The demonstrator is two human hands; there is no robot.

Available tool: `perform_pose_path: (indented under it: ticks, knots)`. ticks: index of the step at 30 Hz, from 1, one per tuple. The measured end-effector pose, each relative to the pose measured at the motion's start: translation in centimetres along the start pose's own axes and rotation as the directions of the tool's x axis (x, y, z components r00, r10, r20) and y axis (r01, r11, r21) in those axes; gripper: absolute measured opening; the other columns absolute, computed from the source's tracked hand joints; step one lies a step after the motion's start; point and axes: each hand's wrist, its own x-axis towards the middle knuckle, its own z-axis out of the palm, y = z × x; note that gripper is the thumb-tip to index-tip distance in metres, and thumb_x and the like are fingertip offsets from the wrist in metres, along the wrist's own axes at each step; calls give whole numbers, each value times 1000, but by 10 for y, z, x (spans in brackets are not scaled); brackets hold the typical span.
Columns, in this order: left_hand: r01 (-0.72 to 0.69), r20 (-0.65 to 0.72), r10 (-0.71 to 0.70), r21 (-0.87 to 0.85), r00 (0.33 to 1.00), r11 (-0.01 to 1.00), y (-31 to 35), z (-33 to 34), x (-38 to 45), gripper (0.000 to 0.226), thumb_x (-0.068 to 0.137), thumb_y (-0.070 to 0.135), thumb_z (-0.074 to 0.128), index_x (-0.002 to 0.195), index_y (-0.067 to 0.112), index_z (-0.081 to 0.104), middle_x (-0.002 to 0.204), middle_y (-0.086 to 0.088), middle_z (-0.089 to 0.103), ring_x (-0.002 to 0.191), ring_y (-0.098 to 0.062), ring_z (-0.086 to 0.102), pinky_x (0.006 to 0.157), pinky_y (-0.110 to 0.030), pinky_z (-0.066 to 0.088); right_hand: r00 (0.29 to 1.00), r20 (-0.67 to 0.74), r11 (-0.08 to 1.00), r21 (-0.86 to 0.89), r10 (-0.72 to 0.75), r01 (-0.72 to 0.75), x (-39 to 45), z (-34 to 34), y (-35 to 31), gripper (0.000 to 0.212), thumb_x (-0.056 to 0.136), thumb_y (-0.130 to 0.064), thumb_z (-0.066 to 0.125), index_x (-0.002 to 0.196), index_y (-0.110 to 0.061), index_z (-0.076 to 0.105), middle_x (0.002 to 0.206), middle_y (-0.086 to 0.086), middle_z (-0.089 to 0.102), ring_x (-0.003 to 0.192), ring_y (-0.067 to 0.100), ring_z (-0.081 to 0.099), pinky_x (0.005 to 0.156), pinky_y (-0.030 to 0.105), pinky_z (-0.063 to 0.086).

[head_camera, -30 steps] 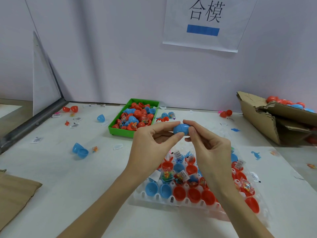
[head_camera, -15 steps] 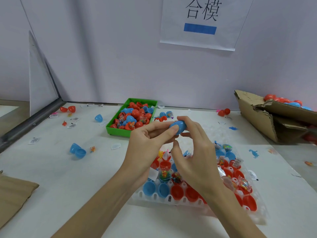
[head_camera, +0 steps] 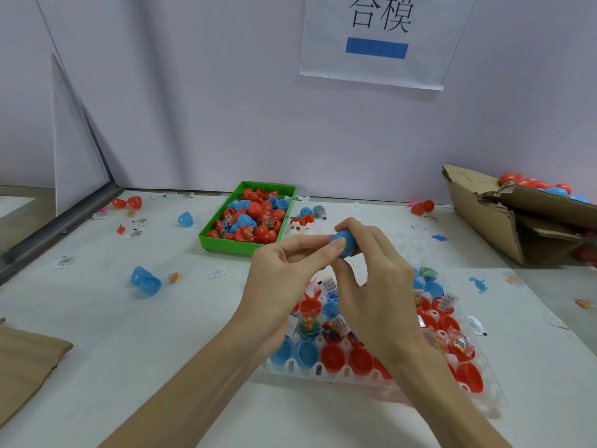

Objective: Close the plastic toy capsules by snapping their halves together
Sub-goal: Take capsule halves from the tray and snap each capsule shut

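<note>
Blue plastic, smooth and glossy: the blue capsule [head_camera: 344,242] sits pinched between both of my hands above the white tray [head_camera: 326,371], raised over the table [head_camera: 129,334]. My left hand [head_camera: 284,273] grips it from the near-left side, thumb pressing on its shell and fingers curled toward it. My right hand [head_camera: 378,279] closes over it from the right, fingers arched across the top and far side. Both hands are clamped on the same piece, and most of it is hidden behind fingers, so I cannot tell whether the seam has fully seated.

I judge it light, stiff and thin-walled, a shell that will flex a little and then click, and slippery enough to squirt out if squeezed off-centre. The sensible hold is one hand on each rounded end, pressing the ends toward each other and keeping fingertips off the joint line.

From what shows, its long axis runs roughly left to right and tilts upward toward the far right, one end against the left thumb, the other buried in the right hand.

Below, the tray holds red and blue open halves [head_camera: 332,357], several with small packeted toys inside. A green bin [head_camera: 206,240] of loose capsules stands farther back, and a torn cardboard box [head_camera: 478,218] with more sits at the right.
</note>
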Motion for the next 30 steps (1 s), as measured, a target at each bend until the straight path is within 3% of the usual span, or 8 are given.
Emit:
perform_pose_path:
  ticks: [6, 8, 11, 14, 18, 21, 26, 30]
  knots:
    - [5, 18, -5, 46, 1000, 999, 3, 1, 0, 22, 82, 34, 82, 101, 24, 78, 95, 7, 81, 93, -10, 77, 75, -19, 60, 999, -16, 998, 48, -42, 43, 0, -1, -2, 40, 91, -3, 72, 131, -2, 62, 117, 5, 69, 103, 12, 64, 97, 6, 43]
    - [-108, 18, 107, 122, 994, 987, 4, 0, -1, 18, 83, 30, 83, 99, 25, 76, 92, 12, 79, 90, -5, 75, 72, -12, 56, 999, -26, 997, 58, -39, 41, -1, 0, -5, 47, 90, -3, 74, 135, -3, 61, 123, 7, 68, 111, 13, 63, 102, 8, 41]
    - [-326, 13, 344, 355, 939, 876, 0, 1, -4, 21, 84, 20, 87, 98, 24, 71, 91, 14, 75, 89, -5, 71, 76, -13, 55, 1000, -29, 999, 52, -6, 8, -2, 3, -8, 56, 85, 1, 79, 137, -3, 59, 129, 10, 68, 117, 16, 63, 106, 7, 36]
    - [-400, 11, 429, 381, 903, 834, -4, 4, -8, 27, 81, 13, 88, 98, 21, 67, 91, 11, 73, 88, -10, 71, 76, -14, 55, 999, -50, 998, 56, -4, 7, -4, 3, -9, 57, 81, 8, 78, 134, -2, 61, 125, 10, 69, 113, 13, 62, 104, 5, 36]
    - [-407, -2, 431, 319, 903, 856, -6, 4, -8, 29, 80, 14, 89, 99, 19, 67, 91, 12, 73, 92, -10, 72, 78, -16, 57, 998, -25, 992, 106, -61, 63, -3, 2, -8, 54, 81, 16, 70, 131, -1, 62, 121, 6, 68, 110, 11, 62, 101, 13, 46]
    - [-390, -16, 414, 301, 910, 870, -8, 4, -7, 30, 80, 16, 89, 98, 20, 66, 92, 13, 73, 91, -10, 73, 77, -17, 58, 997, 6, 992, 101, -71, 70, -1, 0, -6, 54, 81, 15, 70, 132, -1, 62, 119, 4, 68, 108, 1, 56, 100, 5, 41]
    - [-326, -17, 345, 293, 938, 899, -10, 4, -4, 30, 80, 20, 89, 97, 23, 65, 91, 12, 73, 83, -8, 73, 73, -16, 58, 997, 34, 996, 52, -72, 70, -3, 1, -2, 53, 84, 11, 73, 134, -2, 61, 124, 8, 69, 112, 16, 63, 102, 6, 40]
    - [-236, -23, 246, 215, 969, 948, -8, 1, -1, 20, 87, 27, 83, 100, 21, 69, 94, 8, 77, 89, -13, 76, 80, -25, 62, 996, 37, 996, 56, -77, 75, 0, 2, -2, 59, 87, 0, 76, 142, -7, 56, 132, 6, 64, 118, 7, 57, 105, 2, 35]
